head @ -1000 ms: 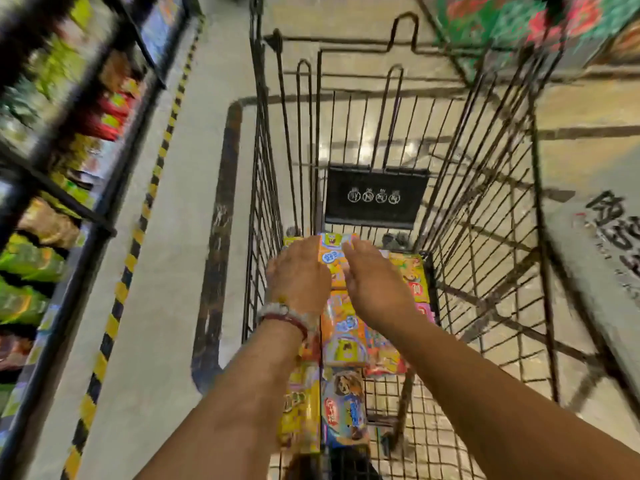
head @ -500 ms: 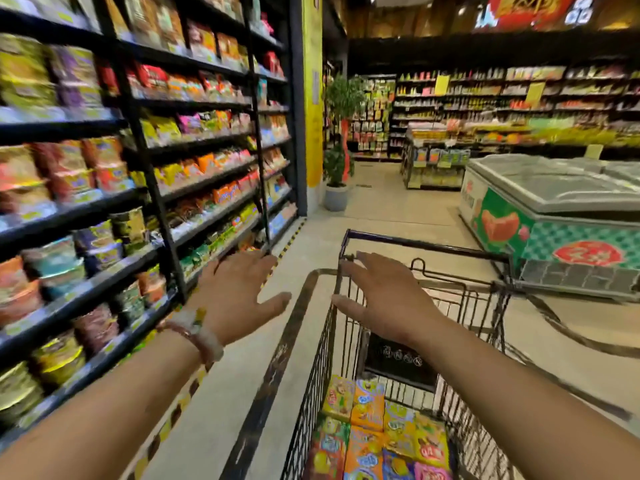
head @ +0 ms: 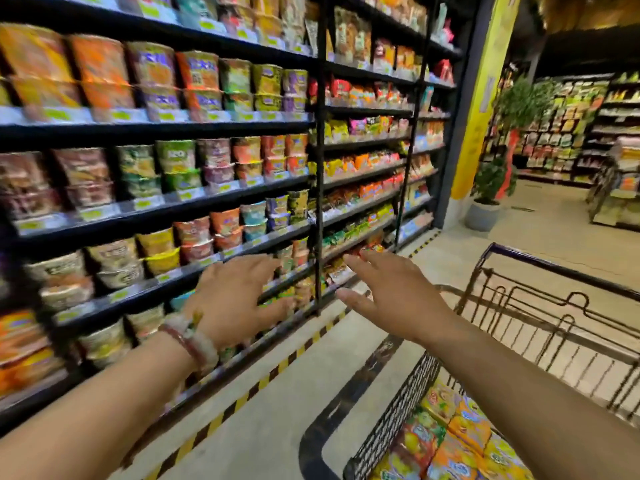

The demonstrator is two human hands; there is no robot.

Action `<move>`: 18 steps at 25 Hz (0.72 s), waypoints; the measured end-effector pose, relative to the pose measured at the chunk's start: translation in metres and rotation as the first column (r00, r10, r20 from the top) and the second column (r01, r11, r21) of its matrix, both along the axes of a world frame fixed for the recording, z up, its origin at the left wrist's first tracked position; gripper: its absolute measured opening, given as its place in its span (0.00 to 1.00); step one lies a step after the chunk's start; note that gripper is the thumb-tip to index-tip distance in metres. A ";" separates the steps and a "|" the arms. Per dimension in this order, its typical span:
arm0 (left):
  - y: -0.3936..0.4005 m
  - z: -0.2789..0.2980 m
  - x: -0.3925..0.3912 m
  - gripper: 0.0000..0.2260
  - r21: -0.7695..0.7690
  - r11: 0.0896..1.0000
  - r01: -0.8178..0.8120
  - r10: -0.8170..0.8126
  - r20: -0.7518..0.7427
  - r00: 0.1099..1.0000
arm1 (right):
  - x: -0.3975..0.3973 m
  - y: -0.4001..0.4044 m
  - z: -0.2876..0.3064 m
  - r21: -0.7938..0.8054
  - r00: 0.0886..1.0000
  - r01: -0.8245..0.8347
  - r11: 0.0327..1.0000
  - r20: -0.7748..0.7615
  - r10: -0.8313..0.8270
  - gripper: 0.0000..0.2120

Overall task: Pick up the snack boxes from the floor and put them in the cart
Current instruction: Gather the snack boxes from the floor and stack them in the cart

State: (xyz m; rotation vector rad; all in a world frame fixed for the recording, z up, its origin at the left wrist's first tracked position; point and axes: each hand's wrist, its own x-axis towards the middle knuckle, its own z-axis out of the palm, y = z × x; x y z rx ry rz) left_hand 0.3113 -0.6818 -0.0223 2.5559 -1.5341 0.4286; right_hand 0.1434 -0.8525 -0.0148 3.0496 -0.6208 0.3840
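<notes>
Colourful snack boxes (head: 450,441) lie flat inside the black wire cart (head: 398,420) at the lower right. My left hand (head: 235,299), with a beaded bracelet at the wrist, is stretched out in the air with fingers spread, holding nothing. My right hand (head: 394,296) is also spread and empty, held out above the cart's left side. Both hands hover in front of the lower store shelves, apart from the cart and the boxes. No snack box on the floor is in view.
Tall black shelves (head: 173,126) packed with noodle cups and snack bags fill the left. A yellow-black striped line (head: 277,368) runs along the floor at the shelf base. A potted plant (head: 485,202) stands by a yellow pillar (head: 485,98); more shelving is far right.
My hands have lifted out of the cart, where they rested on the boxes, and are now spread in the air. The view has swung up and left toward the shelves.
</notes>
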 end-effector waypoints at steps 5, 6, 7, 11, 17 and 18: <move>0.112 0.006 0.022 0.43 -0.037 0.979 -0.201 0.202 0.021 0.979 | 0.064 0.078 0.009 -0.075 0.975 -0.221 0.972 0.002 0.222 0.38; 0.136 0.008 0.024 0.43 -0.034 0.970 -0.243 0.243 0.020 0.970 | 0.077 0.098 0.009 -0.069 0.966 -0.259 0.963 0.001 0.260 0.38; 0.163 0.008 0.026 0.43 -0.036 0.957 -0.287 0.288 0.023 0.957 | 0.089 0.120 0.009 -0.060 0.954 -0.300 0.952 -0.001 0.301 0.37; 0.285 0.009 0.027 0.43 -0.023 0.890 -0.456 0.456 0.016 0.890 | 0.134 0.229 0.007 -0.056 0.886 -0.462 0.885 0.020 0.464 0.37; 0.486 0.006 0.007 0.44 0.012 0.709 -0.705 0.705 0.022 0.709 | 0.183 0.416 0.000 -0.020 0.715 -0.698 0.716 0.051 0.698 0.34; 0.515 0.006 0.001 0.44 0.014 0.676 -0.737 0.736 0.030 0.676 | 0.189 0.445 -0.002 -0.017 0.679 -0.733 0.680 0.057 0.732 0.34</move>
